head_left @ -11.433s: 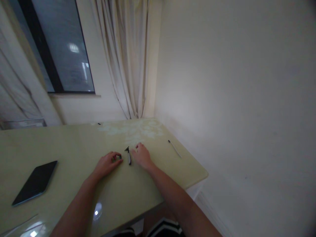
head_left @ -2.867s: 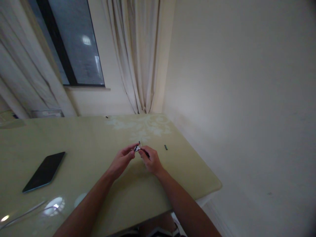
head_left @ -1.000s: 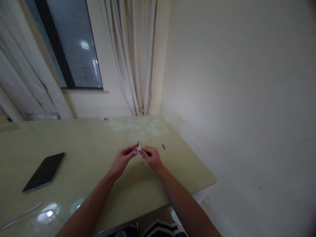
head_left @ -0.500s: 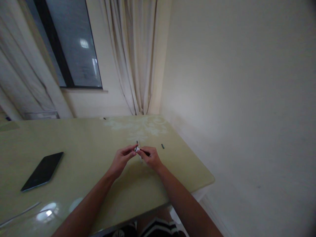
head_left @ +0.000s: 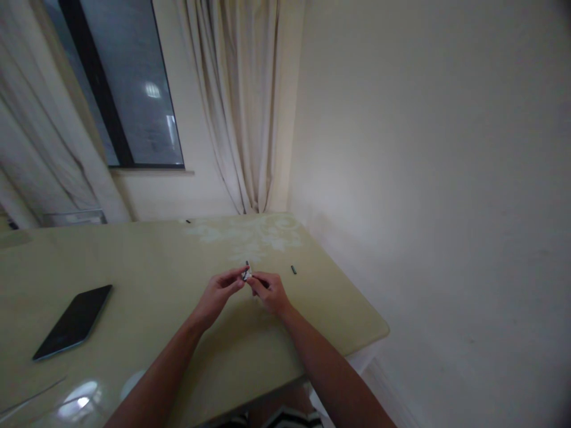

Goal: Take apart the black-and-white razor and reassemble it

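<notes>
My left hand and my right hand meet above the table, fingertips close together. Between them is a small white and black object, pinched by the thumb and fingers of both hands. Its kind is too small to make out, and the fingers cover part of it. A thin dark piece sticks up at its far side. To the right of my right hand, a short dark stick-like piece lies on the tabletop.
A black tablet lies on the pale yellow-green table at left. Near the far edge is another tiny dark piece. A thin cable runs at the lower left. A wall borders the table's right side.
The view has tilted up slightly, so the table sits a little lower. Both hands keep their hold on the small white and black object, with fingers shifted slightly.
</notes>
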### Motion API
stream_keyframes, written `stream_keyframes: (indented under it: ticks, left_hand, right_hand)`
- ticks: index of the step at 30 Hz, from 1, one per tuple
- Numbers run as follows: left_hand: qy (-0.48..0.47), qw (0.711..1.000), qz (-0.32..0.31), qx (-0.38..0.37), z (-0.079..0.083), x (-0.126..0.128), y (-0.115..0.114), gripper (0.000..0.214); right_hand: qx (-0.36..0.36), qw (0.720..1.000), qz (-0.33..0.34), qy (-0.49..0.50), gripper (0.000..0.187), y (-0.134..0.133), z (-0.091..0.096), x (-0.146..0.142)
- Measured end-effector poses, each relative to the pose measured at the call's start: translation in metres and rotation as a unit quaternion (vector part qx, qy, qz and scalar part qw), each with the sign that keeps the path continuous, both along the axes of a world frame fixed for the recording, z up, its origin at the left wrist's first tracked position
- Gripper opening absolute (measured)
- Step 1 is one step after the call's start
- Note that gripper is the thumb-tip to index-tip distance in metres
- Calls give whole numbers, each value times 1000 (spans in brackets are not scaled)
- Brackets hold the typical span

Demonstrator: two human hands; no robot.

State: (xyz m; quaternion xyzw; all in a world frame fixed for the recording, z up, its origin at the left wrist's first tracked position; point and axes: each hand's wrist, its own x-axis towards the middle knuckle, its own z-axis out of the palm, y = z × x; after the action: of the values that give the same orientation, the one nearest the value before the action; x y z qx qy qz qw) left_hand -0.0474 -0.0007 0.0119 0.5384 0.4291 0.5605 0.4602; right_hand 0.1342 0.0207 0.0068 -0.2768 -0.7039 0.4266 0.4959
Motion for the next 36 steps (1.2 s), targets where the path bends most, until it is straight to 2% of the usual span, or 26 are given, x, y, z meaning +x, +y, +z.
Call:
stream_keyframes:
  ticks: [9,15,20,25,32,36]
  left_hand:
    - [23,999,-26,10,1,-5,0,48]
    - [45,998,-45,9,-4,-10,2,49]
    - [49,998,-27,12,0,-7,1,48]
    - [52,997,-51,32,7,-6,-1,49]
    - [19,998,-55,24,13,-5,-5,52]
    - [42,995,-84,27,15,-7,-7,52]
  right_hand:
    - [27,999,0,-19,44,-1,3,3]
    - [15,999,32,-39,47,0,3,7]
    - [-5,999,32,-44,50,3,1,6]
    - [-21,999,28,-12,48,7,-2,5]
    - [-76,994,74,27,50,10,-6,7]
    - [-89,991,95,37,47,8,-3,8]
